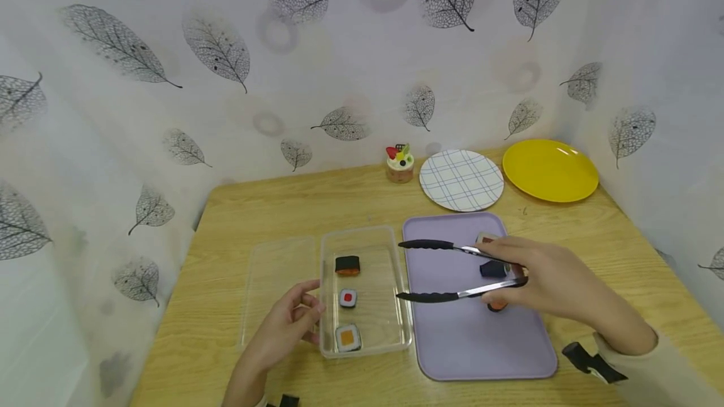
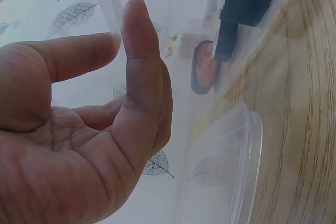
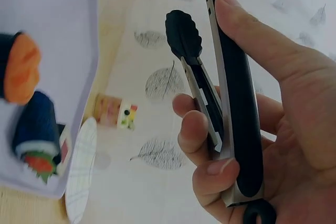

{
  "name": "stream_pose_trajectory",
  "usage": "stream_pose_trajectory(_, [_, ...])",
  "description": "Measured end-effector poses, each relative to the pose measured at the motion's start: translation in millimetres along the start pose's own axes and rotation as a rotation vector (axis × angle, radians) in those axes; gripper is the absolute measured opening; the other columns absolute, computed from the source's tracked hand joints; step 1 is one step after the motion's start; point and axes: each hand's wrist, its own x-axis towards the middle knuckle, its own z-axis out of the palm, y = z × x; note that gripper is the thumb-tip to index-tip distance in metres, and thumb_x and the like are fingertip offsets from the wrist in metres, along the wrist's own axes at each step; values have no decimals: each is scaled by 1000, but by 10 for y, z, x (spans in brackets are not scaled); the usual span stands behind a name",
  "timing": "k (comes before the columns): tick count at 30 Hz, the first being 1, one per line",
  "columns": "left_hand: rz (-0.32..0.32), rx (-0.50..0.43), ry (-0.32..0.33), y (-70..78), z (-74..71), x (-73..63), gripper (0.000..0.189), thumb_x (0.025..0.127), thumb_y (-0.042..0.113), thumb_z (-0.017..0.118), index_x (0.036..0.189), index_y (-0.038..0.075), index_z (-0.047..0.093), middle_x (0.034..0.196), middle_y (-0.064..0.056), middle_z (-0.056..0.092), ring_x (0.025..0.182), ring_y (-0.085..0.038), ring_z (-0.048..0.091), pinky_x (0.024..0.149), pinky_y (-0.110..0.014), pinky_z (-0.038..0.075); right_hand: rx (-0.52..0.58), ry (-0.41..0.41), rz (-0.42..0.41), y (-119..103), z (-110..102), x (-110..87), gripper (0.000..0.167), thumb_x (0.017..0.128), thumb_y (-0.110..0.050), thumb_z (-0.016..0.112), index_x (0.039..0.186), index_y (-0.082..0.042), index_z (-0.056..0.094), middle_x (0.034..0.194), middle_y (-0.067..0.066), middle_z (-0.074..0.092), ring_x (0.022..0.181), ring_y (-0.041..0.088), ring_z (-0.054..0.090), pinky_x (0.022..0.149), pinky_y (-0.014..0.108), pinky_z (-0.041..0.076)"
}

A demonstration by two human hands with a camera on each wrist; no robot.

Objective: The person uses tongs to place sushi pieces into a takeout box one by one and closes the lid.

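Tongs (image 1: 449, 296), black and silver, held above the left half of a lavender tray (image 1: 475, 357), with both tips pointing left toward the right edge of a clear container (image 1: 376, 325), spread wide and pinching nothing. Gripped near the hinged end by the right hand (image 1: 557, 278), with thumb along one arm and curled fingers around the other. On the right half of the tray, partly hidden beneath tongs and hand, three sushi pieces: a pale roll (image 1: 485, 238) toward the far right corner, a dark-wrapped roll (image 1: 494, 269) with red and green filling, and an orange-topped piece (image 1: 497, 307). Just beside the tray's left edge, the container, holding a row of three more along its left side: a black-wrapped orange piece (image 1: 347, 265) at the far end, a small red-centred roll (image 1: 348, 298) in the middle, and a larger orange-centred roll (image 1: 347, 337) in the near left corner. At the container's left wall, the left hand (image 1: 283, 328), touching it with loosely bent fingers. Toward the left edge of the wooden bench (image 1: 283, 206), a clear lid (image 1: 277, 269), lying flat. Along the far edge, a toy cupcake (image 1: 400, 167) and a checked plate (image 1: 460, 179); at the far right corner, a yellow plate (image 1: 550, 170).
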Motion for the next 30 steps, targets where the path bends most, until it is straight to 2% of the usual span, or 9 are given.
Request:
stream_pose_trajectory(1, [1, 1, 0, 0, 0, 0, 59, 107, 11, 60, 159, -1, 35, 121, -20, 55, 95, -22, 67, 74, -34, 69, -8, 7, 10, 37, -8, -24, 81, 73, -65, 88, 141, -27, 68, 131, 5, 74, 101, 20, 73, 81, 45, 66])
stream_pose_trajectory(2, [1, 1, 0, -1, 1, 0, 59, 107, 11, 60, 159, -1, 35, 121, -20, 55, 95, -22, 67, 74, -34, 69, -15, 15, 19, 77, -16, -49, 81, 72, -63, 89, 142, -28, 68, 127, 1, 75, 93, 13, 69, 74, 38, 64])
stream_pose_trajectory(6, [3, 1, -1, -4, 2, 0, 59, 107, 12, 60, 159, -1, 34, 121, -20, 55, 95, -22, 67, 74, -33, 69, -29, 53, 33, 249, -54, -149, 80, 69, -57, 94, 140, -30, 68, 105, -14, 66, 73, -3, 50, 56, 18, 41])
stream_pose_trajectory(8, [3, 0, -2, -6, 1, 0, 59, 107, 12, 60, 159, -1, 34, 121, -20, 55, 95, -21, 67, 74, -33, 69, -35, 74, 37, 348, -71, -199, 79, 68, -54, 95, 138, -26, 69, 95, -17, 58, 69, -5, 41, 53, 16, 31])
stream_pose_trajectory(13, [2, 0, 0, -8, -3, -1, 60, 107, 12, 60, 159, 0, 34, 121, -20, 55, 95, -21, 67, 74, -33, 69, -60, 66, 108, 565, -99, -308, 81, 69, -53, 96, 136, -17, 69, 80, -15, 48, 65, -6, 38, 53, 18, 27])
stream_pose_trajectory(17, [1, 4, -1, -4, -4, 2, 60, 107, 12, 60, 159, 0, 34, 121, -20, 55, 96, -21, 67, 74, -33, 69, -80, 33, 180, 698, -104, -378, 83, 71, -53, 94, 137, -11, 68, 84, -10, 55, 63, -3, 36, 52, 19, 26])
stream_pose_trajectory(25, [-1, -1, 0, -7, 4, 8, 58, 108, 11, 58, 159, 1, 35, 122, -21, 55, 92, -17, 66, 73, -33, 69, -113, 6, 266, 926, -88, -429, 85, 74, -55, 92, 137, -4, 68, 99, 4, 70, 65, 2, 41, 53, 21, 29])
stream_pose_trajectory(27, [0, -1, 0, -10, 8, 2, 58, 108, 11, 59, 159, 0, 34, 122, -21, 54, 92, -17, 66, 73, -33, 69, -120, -10, 280, 972, -87, -422, 86, 75, -57, 91, 137, -2, 68, 107, 14, 74, 71, 8, 53, 56, 26, 42])
stream_pose_trajectory(30, [2, -1, 0, -7, 16, -6, 58, 108, 11, 59, 159, 0, 34, 123, -22, 54, 94, -19, 67, 74, -33, 69, -128, -53, 309, 1028, -90, -414, 89, 77, -62, 88, 139, -1, 66, 124, 28, 71, 87, 31, 69, 67, 46, 59])
